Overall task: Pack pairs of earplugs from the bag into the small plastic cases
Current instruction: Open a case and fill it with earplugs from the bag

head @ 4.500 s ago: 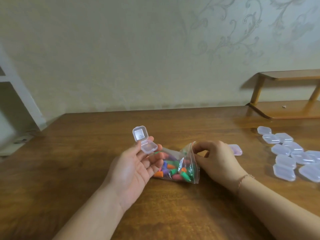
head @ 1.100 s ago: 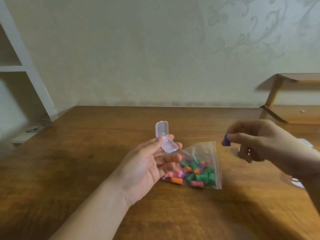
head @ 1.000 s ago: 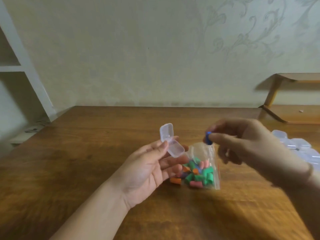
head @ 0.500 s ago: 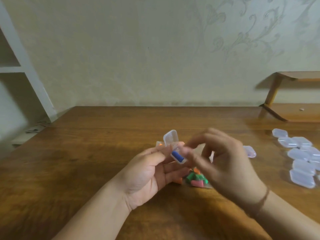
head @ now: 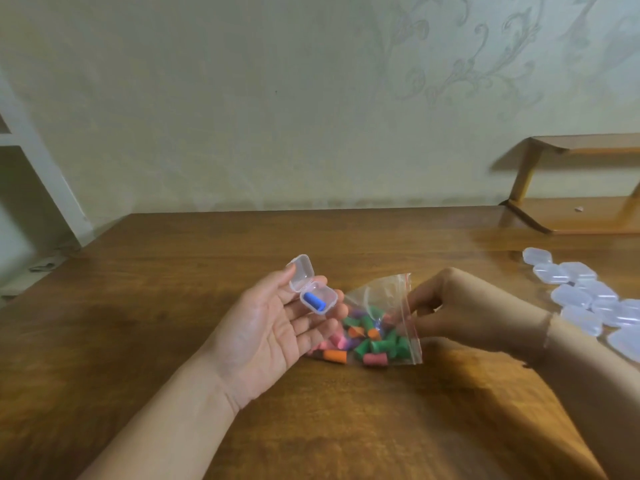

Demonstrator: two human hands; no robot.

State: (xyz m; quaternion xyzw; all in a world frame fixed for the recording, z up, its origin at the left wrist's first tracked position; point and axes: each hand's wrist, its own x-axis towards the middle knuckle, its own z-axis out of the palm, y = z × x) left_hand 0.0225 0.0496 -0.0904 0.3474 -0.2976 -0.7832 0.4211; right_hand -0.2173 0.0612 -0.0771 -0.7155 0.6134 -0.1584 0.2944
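My left hand (head: 273,330) lies palm up over the table and holds a small clear plastic case (head: 311,289) between thumb and fingertips, its hinged lid standing open. One blue earplug (head: 314,301) lies inside it. A clear zip bag (head: 377,327) of green, pink, orange and purple earplugs lies on the table just right of that hand. My right hand (head: 460,313) is at the bag's open red-striped mouth, fingers curled, its fingertips at or inside the opening. Whether they pinch an earplug is hidden.
Several closed clear cases (head: 588,299) lie in a cluster at the right of the wooden table (head: 173,306). A low wooden shelf (head: 581,209) stands at the back right against the wall. A white shelf frame (head: 38,174) is at the left.
My right hand carried a blue earplug from the bag to the open case, dropped it in, then moved back right to the bag's mouth. The left hand kept holding the case.
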